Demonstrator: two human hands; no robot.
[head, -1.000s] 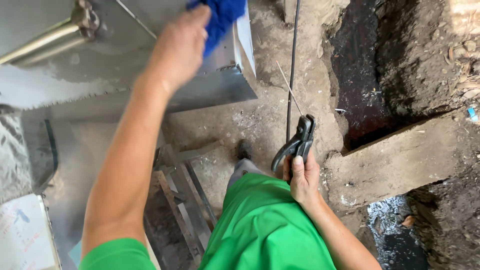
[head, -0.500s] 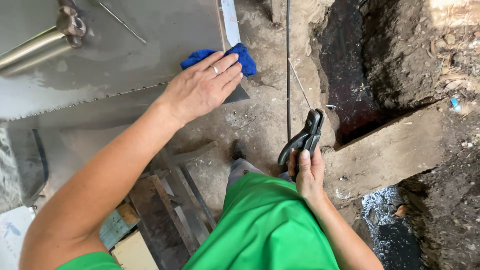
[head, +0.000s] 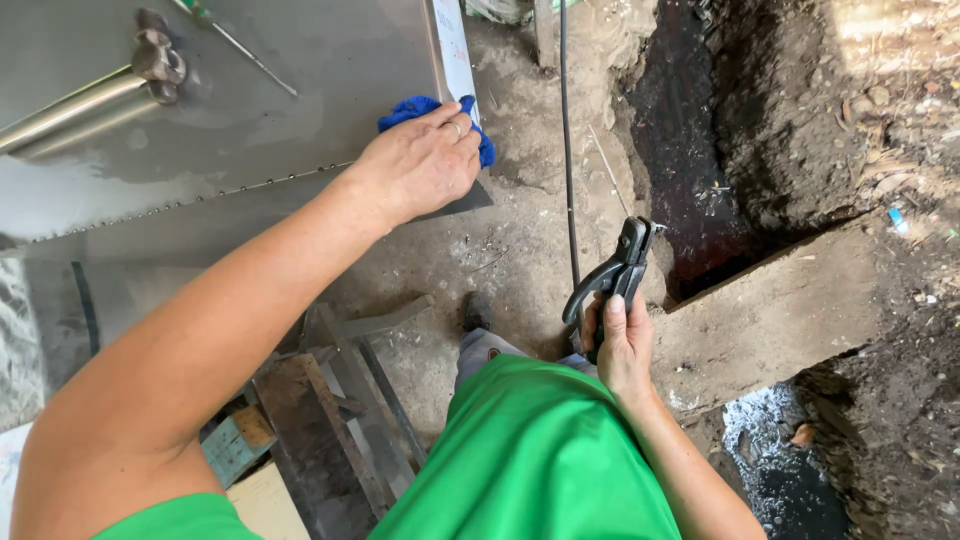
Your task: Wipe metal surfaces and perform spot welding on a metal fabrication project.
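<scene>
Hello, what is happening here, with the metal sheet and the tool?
A person in a green shirt stands over a grey metal sheet. The left hand presses a blue cloth flat on the sheet, near its corner. The right hand holds a black clamp-like tool by its handles, low beside the body; a thin rod sticks out of its jaws. A dark cable lies along the dirt ground, and a metal tube rests on the sheet.

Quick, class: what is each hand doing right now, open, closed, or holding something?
Left hand: closed on a blue cloth, pressing it onto the grey metal sheet.
Right hand: closed around the black clamp-like tool.
</scene>
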